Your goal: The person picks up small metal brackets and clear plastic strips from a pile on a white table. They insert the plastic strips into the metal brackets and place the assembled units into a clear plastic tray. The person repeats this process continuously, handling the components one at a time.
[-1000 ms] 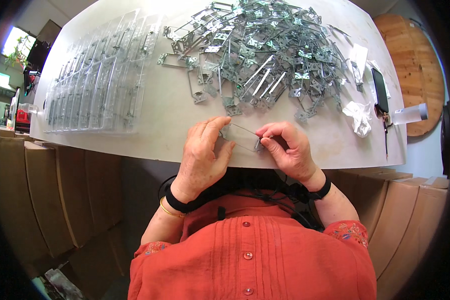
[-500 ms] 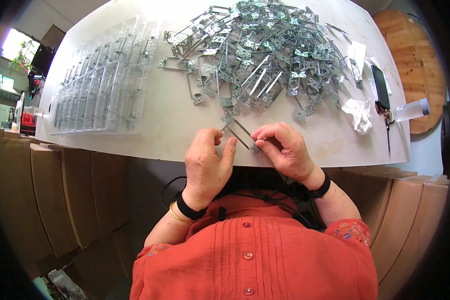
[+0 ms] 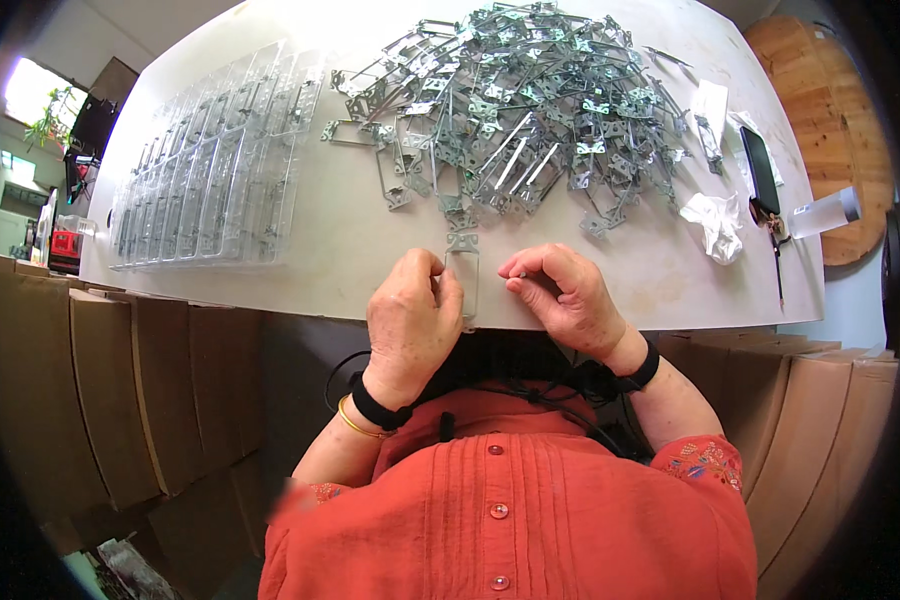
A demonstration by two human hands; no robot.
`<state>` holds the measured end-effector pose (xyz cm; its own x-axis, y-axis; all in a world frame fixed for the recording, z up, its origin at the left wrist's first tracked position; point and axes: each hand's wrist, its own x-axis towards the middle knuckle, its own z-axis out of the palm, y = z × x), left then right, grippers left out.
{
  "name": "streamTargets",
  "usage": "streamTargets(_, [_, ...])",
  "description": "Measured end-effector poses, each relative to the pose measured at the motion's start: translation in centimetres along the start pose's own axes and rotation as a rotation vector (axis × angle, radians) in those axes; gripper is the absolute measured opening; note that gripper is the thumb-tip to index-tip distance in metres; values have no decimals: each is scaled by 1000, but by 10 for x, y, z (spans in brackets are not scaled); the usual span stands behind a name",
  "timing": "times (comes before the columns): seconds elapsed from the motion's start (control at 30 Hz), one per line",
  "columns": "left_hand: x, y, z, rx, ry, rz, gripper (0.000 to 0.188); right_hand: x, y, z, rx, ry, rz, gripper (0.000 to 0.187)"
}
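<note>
My left hand is closed at the table's near edge, its thumb and forefinger on the left side of a metal bracket frame. The frame is long, thin and rectangular, with a wider cut-out plate at its far end, and points away from me. To its right, apart from it, my right hand is pinched, thumb against forefinger. A tiny dark tip shows between those fingers; its kind is too small to tell. Beyond both hands lies a big tangled heap of similar metal brackets.
Clear plastic trays with metal pieces in their slots stand at the left of the white table. At right are crumpled white tissue, a black phone and a clear bottle. Cardboard boxes flank me.
The bracket frame has turned from a slant to nearly straight away from me. My right hand has come off its near end, and my left fingers have closed in on it.
</note>
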<state>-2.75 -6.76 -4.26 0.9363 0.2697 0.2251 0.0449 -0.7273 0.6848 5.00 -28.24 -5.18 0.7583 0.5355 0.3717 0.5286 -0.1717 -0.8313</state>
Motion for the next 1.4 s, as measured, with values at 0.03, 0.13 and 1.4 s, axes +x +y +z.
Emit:
streamTargets(0.03, [0, -1, -1, 17, -4, 14, 12, 0, 0, 0, -1, 0, 6, 17])
streamTargets(0.13, [1, -1, -4, 30, 6, 45, 9, -2, 4, 1, 37, 23, -10, 16])
streamTargets(1.4, [-4, 15, -15, -109, -181, 336, 53, -6, 11, 2, 375, 200, 173, 20])
